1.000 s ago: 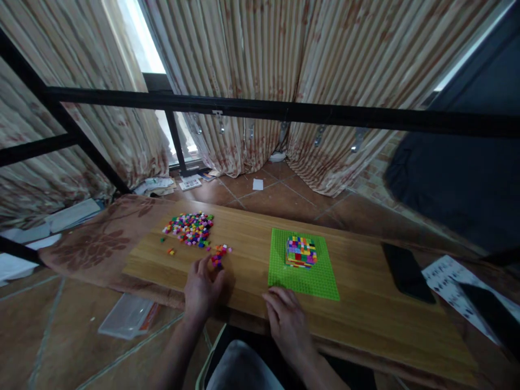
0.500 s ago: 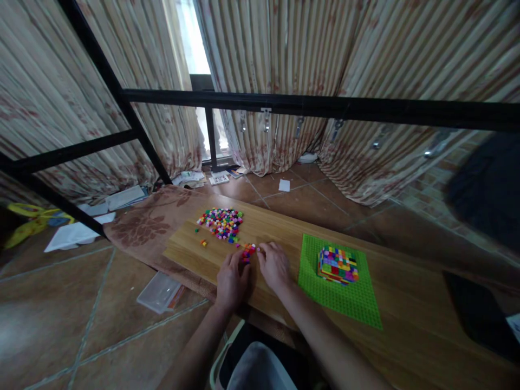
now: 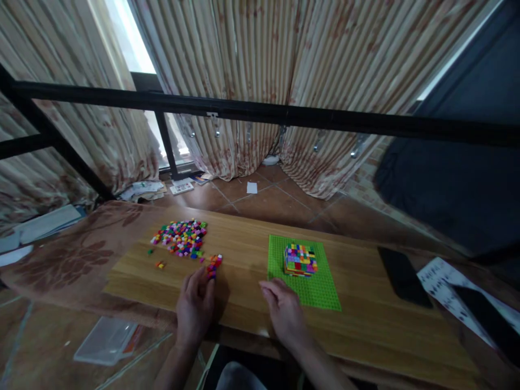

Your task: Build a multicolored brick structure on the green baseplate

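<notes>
My left hand [image 3: 196, 301] rests on the wooden table with curled fingers, thumb apart from them. Its fingertips are beside a small cluster of red, orange and purple toy bricks [image 3: 213, 265]. My right hand [image 3: 283, 310] hovers at the near left edge of the green baseplate [image 3: 320, 295], thumb and forefinger pinched together. Whatever is between those fingertips is too small or hidden to make out. On the baseplate stands a multicoloured block built of small bricks [image 3: 299, 261]. A loose pile of mixed bricks [image 3: 182, 237] lies at the table's left.
A few stray bricks [image 3: 160, 265] lie left of my hand. Toward the right are a dark flat tablet-like object [image 3: 402, 276], a printed sheet [image 3: 441, 281] and a black phone-like object [image 3: 487, 319]. A black metal bar [image 3: 252, 111] crosses beyond the table. A clear plastic box [image 3: 106, 340] sits on the floor.
My right hand has moved right, away from the small cluster to the baseplate's edge; a small pink brick showed at its fingertips before. My left hand stays by the cluster. The view has turned right.
</notes>
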Motion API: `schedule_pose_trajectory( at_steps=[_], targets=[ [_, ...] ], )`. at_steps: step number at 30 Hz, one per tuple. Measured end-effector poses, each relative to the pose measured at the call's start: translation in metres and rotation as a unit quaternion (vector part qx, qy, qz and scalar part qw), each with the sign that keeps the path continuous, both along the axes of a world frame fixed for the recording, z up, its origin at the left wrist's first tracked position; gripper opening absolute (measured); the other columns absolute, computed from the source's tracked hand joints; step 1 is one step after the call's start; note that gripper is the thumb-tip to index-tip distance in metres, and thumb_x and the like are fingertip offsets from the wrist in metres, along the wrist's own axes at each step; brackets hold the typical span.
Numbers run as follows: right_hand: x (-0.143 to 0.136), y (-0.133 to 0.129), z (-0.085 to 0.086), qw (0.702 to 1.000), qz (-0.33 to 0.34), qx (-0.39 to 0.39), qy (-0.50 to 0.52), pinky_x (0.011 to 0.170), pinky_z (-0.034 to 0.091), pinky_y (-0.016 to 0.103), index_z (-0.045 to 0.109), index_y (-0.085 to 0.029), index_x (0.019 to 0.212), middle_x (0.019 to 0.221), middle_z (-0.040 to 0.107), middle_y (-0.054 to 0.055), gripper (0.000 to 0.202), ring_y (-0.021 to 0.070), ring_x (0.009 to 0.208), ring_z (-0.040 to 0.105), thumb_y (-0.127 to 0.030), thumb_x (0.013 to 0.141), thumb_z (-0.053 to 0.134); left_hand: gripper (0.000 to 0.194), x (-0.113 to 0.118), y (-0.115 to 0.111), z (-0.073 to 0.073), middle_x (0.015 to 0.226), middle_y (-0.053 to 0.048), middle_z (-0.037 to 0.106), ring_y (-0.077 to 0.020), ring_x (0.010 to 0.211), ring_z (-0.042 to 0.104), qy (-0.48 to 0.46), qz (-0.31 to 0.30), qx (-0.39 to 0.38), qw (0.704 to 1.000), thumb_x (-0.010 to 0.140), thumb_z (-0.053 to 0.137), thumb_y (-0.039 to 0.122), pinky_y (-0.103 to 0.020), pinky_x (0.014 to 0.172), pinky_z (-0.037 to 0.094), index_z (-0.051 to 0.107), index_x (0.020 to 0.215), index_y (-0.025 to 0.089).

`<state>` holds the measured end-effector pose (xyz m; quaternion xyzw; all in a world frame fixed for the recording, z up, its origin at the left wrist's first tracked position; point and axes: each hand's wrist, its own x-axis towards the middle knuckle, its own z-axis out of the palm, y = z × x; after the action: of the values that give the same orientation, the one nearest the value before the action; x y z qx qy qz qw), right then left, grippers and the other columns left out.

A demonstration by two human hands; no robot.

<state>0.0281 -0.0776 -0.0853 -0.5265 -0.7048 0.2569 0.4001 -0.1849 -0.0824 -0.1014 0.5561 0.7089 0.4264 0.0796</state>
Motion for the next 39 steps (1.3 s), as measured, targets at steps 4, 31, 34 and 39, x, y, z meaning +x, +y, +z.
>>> schedule_pose_trajectory(
  at_steps=[4, 31, 34, 39],
  targets=[
    [0.061, -0.015, 0.011, 0.995, -0.095, -0.024, 0.032, 0.080, 0.052, 0.033, 0.068, -0.023, 0.101, 0.100, 0.070, 0.006, 0.025, 0.0191, 0.091, 0.066, -0.032, 0.093, 0.046, 0.032, 0.039, -0.009, 0.009, 0.110, -0.010, 0.063, -0.0228, 0.097, 0.063, -0.034, -0.051, -0.003, 0.998, 0.088, 0.049, 0.037, -0.038, 0.087, 0.054, 0.059, 0.113, 0.018],
    [0.112, 0.032, 0.038, 0.985, -0.089, 0.080, -0.128, 0.081, 0.051, 0.030, 0.069, -0.020, 0.097, 0.096, 0.063, 0.006, 0.025, 0.0163, 0.087, 0.061, -0.024, 0.093, 0.045, 0.065, 0.188, 0.024, 0.036, 0.094, -0.005, 0.070, -0.0206, 0.079, 0.066, -0.002, -0.370, -0.164, 0.914, 0.083, 0.046, 0.021, -0.034, 0.077, 0.052, 0.028, 0.146, 0.019],
    [0.112, 0.024, 0.037, 0.982, -0.111, 0.085, -0.127, 0.085, 0.051, 0.032, 0.068, -0.020, 0.102, 0.100, 0.063, 0.007, 0.026, 0.0172, 0.092, 0.060, -0.024, 0.094, 0.044, 0.067, 0.188, 0.023, 0.032, 0.096, -0.006, 0.070, -0.0206, 0.081, 0.066, 0.005, -0.373, -0.160, 0.914, 0.084, 0.045, 0.021, -0.034, 0.080, 0.052, 0.024, 0.148, 0.019],
    [0.112, 0.018, 0.033, 0.965, -0.115, 0.106, -0.212, 0.086, 0.050, 0.035, 0.067, -0.020, 0.107, 0.104, 0.062, 0.008, 0.028, 0.0195, 0.095, 0.058, -0.022, 0.095, 0.042, 0.066, 0.188, 0.022, 0.032, 0.096, -0.008, 0.070, -0.0214, 0.083, 0.066, 0.024, -0.381, -0.168, 0.909, 0.085, 0.043, 0.022, -0.035, 0.081, 0.052, 0.023, 0.148, 0.015]
  ],
)
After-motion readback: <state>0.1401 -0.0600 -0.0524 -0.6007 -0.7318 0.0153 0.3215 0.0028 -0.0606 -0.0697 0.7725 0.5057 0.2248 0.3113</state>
